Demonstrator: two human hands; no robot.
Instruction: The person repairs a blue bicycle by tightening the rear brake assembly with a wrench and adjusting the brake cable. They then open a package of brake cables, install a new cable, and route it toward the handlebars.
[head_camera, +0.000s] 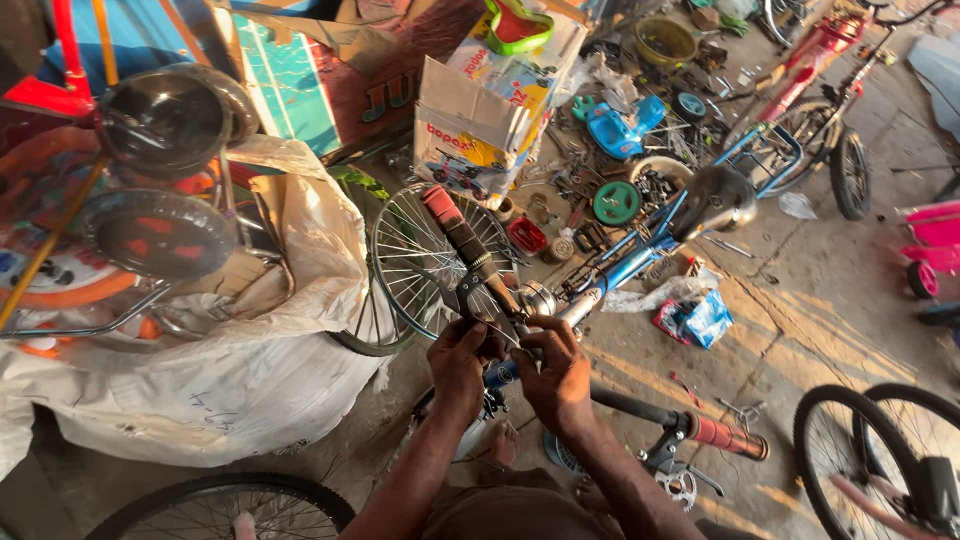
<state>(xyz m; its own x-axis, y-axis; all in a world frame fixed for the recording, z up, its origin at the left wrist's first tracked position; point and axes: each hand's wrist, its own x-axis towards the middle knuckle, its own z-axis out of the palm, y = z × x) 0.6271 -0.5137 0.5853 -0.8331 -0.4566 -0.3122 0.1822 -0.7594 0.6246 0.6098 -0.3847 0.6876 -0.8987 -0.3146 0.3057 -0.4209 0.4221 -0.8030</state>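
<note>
I'm looking straight down at a blue bicycle frame lying on the concrete floor, and everything hangs off that. At its near end, my left hand is closed around the handlebar stem, and my right hand is closed just beside it, fingers pinched on a small part I can't make out. The handlebar runs up from my hands to a red grip; the other red grip lies near, right of my hands. A spoked wheel stands behind the bar. Left of the frame, a big white sack crowds in, shiny metal bowls above it. Right of the frame, a crumpled blue packet lies flat on the floor. The black saddle sits at the frame's far end. Beyond it, a torn white carton with yellow and blue printing stands open, a green-and-red plastic seat on top. Loose parts, a green wheel disc and blue plastic pieces litter the floor past that; farthest right, a red bicycle.
</note>
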